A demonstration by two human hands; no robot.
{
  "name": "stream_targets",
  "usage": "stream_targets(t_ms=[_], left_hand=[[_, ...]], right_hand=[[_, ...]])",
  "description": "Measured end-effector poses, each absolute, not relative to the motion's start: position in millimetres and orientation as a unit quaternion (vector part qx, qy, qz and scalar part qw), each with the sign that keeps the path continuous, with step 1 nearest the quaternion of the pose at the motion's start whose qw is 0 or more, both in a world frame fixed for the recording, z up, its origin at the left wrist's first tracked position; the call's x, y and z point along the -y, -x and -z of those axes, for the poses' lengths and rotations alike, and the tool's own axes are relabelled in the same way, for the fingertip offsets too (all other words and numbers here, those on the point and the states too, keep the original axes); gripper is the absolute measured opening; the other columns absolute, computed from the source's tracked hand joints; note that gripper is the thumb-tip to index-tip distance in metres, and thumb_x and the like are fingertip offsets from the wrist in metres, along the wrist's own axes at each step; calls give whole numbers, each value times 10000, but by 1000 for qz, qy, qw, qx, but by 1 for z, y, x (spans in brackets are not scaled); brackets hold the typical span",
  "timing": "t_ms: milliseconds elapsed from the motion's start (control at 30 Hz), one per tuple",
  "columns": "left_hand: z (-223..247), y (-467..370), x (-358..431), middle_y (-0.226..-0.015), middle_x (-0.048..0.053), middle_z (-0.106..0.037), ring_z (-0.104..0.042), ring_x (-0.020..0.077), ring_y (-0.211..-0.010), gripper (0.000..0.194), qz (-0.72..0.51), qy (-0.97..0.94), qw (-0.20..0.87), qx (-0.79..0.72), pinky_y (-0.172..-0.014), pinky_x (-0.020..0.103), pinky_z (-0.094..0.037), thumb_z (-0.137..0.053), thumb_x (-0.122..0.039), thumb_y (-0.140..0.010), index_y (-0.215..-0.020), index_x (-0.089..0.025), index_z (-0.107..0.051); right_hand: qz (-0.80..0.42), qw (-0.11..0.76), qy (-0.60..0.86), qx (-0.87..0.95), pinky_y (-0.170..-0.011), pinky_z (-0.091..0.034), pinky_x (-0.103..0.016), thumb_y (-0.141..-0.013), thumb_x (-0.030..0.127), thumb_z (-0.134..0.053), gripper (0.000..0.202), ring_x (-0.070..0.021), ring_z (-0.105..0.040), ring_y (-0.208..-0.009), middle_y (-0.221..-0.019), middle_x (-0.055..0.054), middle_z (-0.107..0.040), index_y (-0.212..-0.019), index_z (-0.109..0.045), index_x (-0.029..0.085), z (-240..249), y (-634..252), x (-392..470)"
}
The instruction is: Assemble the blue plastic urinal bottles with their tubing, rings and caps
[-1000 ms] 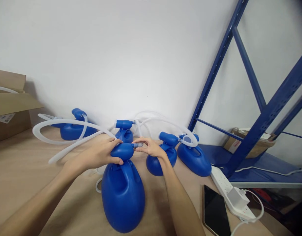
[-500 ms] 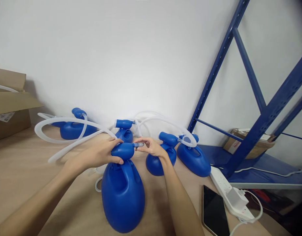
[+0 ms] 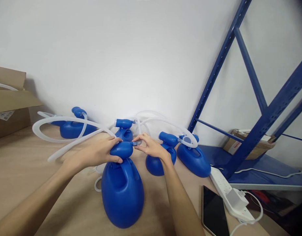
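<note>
A blue plastic urinal bottle (image 3: 122, 196) with a moulded handle stands upright on the table before me. My left hand (image 3: 99, 152) wraps round its bulbous blue head (image 3: 121, 150), thumb below and fingers over the top. At the head's right end sticks out a clear connector (image 3: 137, 143), pinched between the thumb and fingers of my right hand (image 3: 151, 147). A white translucent hose (image 3: 67, 142) loops out to the left behind my left hand; where its near end joins is hidden. A white ring (image 3: 98, 184) lies left of the bottle.
More blue bottles with hoses stand along the wall, one (image 3: 77, 129) at left, others (image 3: 194, 162) at right. A cardboard box (image 3: 12, 118) sits far left. At right are a phone (image 3: 215, 211), a power strip (image 3: 221, 182) with a plugged charger (image 3: 236, 198), and a blue shelf frame (image 3: 271, 118).
The bottle and both hands have shifted very slightly up and left. My right fingers have altered their hold around the clear connector.
</note>
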State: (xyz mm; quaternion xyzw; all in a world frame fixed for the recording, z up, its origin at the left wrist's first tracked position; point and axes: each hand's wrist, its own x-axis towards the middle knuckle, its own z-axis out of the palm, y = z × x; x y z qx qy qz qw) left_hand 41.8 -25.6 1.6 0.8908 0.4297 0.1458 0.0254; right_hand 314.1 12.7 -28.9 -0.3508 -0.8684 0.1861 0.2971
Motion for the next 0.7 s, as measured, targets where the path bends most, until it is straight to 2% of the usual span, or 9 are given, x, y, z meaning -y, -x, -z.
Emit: stream_targets(t_ms=[133,233,367,500,700], left_hand=[[-4,-45,31,-1061,119,-712,-665,348,-1006,619,-151,-881,42,-447,-757,373,-481,-602,-739,-834,-1155,-214,-663],[-2,-51,34,-1089,119,-707,-661,341,-1004,643,-161,-875,64,-452,-767,376,-490,-572,-750,-846,-1183,-207,-646],[6,-61,34,-1158,115,-689,-648,325,-1043,638,-175,-886,83,-422,-863,397,-490,-556,-732,-873,-1238,-211,-617],[10,-70,34,-1174,113,-681,-649,331,-1060,672,-164,-888,99,-418,-863,397,-496,-556,-737,-878,-1293,-210,-601],[7,-69,35,-1131,111,-685,-663,338,-1009,682,-152,-885,89,-432,-877,418,-495,-556,-740,-870,-1305,-218,-614]], right_hand=[[-224,302,339,863,-1035,-443,-416,-894,242,-740,285,-234,-585,-1142,-1161,-47,-638,-1170,-667,239,27,-318,-15],[-209,314,343,860,-1023,-447,-422,-898,239,-731,245,-231,-588,-1099,-1110,-40,-613,-1138,-685,246,28,-323,-14],[-145,337,352,861,-1033,-429,-458,-883,245,-754,213,-250,-540,-1071,-1009,-40,-554,-1093,-728,272,32,-335,-9],[-138,357,356,852,-1040,-402,-495,-890,282,-750,160,-251,-543,-994,-921,-32,-544,-1049,-754,279,40,-346,-9],[-227,409,347,813,-894,-463,-402,-863,314,-755,166,-212,-591,-905,-921,-24,-615,-1016,-752,249,55,-343,-20]])
